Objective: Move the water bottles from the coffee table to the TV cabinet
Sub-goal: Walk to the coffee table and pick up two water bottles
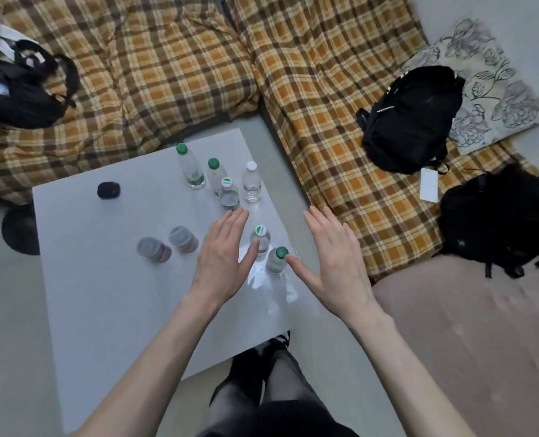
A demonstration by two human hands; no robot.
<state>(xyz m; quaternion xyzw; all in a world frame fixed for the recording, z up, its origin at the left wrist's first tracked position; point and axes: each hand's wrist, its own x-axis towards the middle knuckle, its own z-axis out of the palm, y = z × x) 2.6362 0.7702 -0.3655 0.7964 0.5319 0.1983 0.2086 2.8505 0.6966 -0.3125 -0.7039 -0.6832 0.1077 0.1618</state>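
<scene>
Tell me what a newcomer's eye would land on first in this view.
Two open hands, left hand and right hand, hover over the white coffee table, flanking two near bottles. Four more bottles cluster at the table's far side. Behind, the orange plaid sofa dominates, with a black backpack on its right section.

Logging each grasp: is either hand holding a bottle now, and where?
Nothing is held. The left hand and right hand are open, flanking two bottles.
</scene>
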